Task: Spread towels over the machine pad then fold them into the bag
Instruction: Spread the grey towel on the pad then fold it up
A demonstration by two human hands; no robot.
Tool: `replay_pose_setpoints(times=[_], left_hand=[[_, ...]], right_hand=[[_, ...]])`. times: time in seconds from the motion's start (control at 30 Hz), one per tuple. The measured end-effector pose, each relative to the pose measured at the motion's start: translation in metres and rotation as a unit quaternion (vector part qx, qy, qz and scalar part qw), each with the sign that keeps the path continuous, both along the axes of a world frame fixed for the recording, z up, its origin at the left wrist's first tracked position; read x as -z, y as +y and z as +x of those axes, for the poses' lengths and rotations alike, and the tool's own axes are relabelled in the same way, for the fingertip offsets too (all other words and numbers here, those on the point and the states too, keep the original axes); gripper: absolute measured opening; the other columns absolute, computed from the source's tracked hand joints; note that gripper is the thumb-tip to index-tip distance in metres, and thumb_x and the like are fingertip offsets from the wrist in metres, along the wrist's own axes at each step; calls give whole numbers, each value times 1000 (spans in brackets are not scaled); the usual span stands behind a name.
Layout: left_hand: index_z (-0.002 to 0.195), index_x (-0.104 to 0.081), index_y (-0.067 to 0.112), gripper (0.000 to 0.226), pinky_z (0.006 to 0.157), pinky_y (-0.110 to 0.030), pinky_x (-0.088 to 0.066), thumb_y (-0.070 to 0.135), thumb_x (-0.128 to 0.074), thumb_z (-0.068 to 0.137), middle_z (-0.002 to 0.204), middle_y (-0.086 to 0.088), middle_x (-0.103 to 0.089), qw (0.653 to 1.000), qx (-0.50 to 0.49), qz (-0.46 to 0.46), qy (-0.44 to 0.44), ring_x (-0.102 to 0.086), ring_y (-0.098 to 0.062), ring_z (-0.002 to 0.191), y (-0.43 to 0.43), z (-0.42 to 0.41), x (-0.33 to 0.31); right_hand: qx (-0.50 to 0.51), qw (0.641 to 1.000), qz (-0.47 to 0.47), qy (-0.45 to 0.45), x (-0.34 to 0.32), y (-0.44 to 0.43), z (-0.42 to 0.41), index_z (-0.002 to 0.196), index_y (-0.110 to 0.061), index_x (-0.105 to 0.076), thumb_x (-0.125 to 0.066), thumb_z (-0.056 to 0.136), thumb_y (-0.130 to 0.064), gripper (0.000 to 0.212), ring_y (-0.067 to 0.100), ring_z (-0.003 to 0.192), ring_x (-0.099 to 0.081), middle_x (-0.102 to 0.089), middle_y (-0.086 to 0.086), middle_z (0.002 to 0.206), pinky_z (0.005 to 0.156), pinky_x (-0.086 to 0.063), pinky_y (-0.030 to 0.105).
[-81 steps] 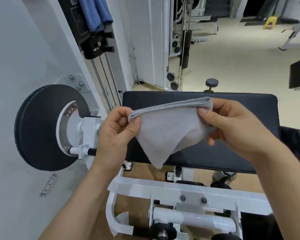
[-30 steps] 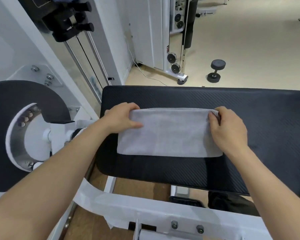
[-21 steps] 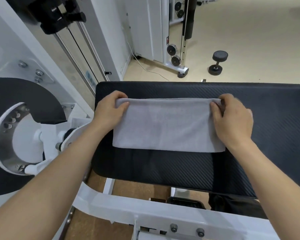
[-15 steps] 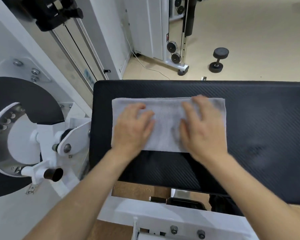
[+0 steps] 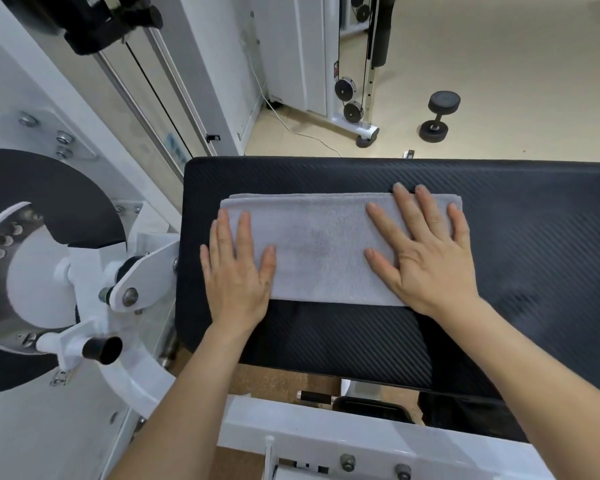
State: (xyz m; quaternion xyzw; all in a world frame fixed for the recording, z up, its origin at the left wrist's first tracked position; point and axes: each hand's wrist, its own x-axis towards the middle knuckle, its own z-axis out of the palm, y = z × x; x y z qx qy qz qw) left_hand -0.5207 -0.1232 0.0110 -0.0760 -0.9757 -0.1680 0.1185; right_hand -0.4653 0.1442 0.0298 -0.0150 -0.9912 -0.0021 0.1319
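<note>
A grey towel (image 5: 321, 251), folded into a long rectangle, lies flat on the black machine pad (image 5: 527, 258). My left hand (image 5: 236, 271) presses flat on the towel's left end, fingers straight, with its outer fingers over the pad. My right hand (image 5: 426, 251) lies flat on the towel's right part, fingers spread and pointing away from me. Neither hand grips the cloth. No bag is in view.
The white machine frame (image 5: 326, 441) runs below the pad. A black and steel cam wheel (image 5: 32, 265) with a black-tipped lever (image 5: 101, 348) stands to the left. A dumbbell (image 5: 437, 114) and a cable machine base (image 5: 357, 109) sit on the floor beyond.
I held the folded towel in the air, then laid it on the pad gripping its ends. Both hands let go, flattened on it and slid apart toward its ends.
</note>
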Motion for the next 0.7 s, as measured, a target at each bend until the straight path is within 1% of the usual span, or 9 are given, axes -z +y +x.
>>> replay_pose_setpoints(times=[0.1,0.17,0.2,0.3,0.37,0.47,0.53,0.6,0.7], left_hand=[[148,-29,21,69,111,-42,-28,49,-57,91,154,-7,-31,988,-39,152,6,-31,-24,138,7,5,-19],[142,-37,24,72,101,-34,-40,41,-72,82,135,1,-49,948,-119,292,-41,-48,-16,122,6,7,-31],[138,-42,24,69,96,-34,-47,39,-76,79,124,3,-56,925,-154,339,-77,-55,-15,113,3,7,-36],[115,-60,22,45,77,-31,-55,33,-80,77,109,3,-67,866,-162,433,-189,-65,-13,94,-5,8,-43],[103,-65,23,29,67,-24,-51,29,-79,79,103,4,-70,843,-135,465,-234,-66,-11,90,-5,11,-46],[109,-63,22,30,68,-23,-52,30,-75,83,103,6,-69,837,-99,490,-223,-66,-12,92,-4,19,-52],[110,-64,20,27,69,-24,-54,28,-72,86,103,3,-70,827,-87,515,-208,-68,-13,93,-9,24,-54],[103,-64,22,14,69,-24,-55,26,-67,91,99,2,-70,831,-102,517,-179,-68,-13,90,-22,28,-58],[97,-64,27,5,67,-22,-52,28,-59,96,94,9,-68,847,-135,498,-131,-65,-7,84,-46,34,-65]], right_hand=[[-2,1000,4,-8,-1,-1,0,153,-41,-15,-21,95,-65,64,23,151,-6,-11,0,164,119,-2,51],[-1,1000,4,-6,-2,0,1,153,-41,-14,-21,95,-65,63,22,151,-6,-11,0,164,118,1,50],[-2,1000,3,-6,-3,0,1,153,-41,-14,-21,95,-65,63,22,151,-6,-12,0,164,118,1,50],[-2,1000,0,-13,-3,-2,2,154,-42,-13,-21,95,-65,63,22,151,-5,-11,0,164,119,0,50],[-3,1000,0,-21,-4,-1,1,154,-42,-11,-19,96,-65,63,22,151,-5,-10,0,164,119,1,50],[-3,1000,-1,-31,-9,-3,2,154,-41,-11,-16,96,-65,63,22,151,-2,-7,0,164,118,3,51],[4,1000,-5,-23,-14,-11,3,153,-39,-16,-22,96,-61,61,25,151,-3,-7,3,164,116,-1,54],[-2,999,-25,22,-19,-30,7,150,-33,-30,-41,95,-50,59,31,147,-16,-18,11,161,109,-18,54],[-97,992,-32,78,-13,-76,15,144,-22,-46,-67,82,-23,65,36,132,-37,-40,20,150,91,-43,47]])
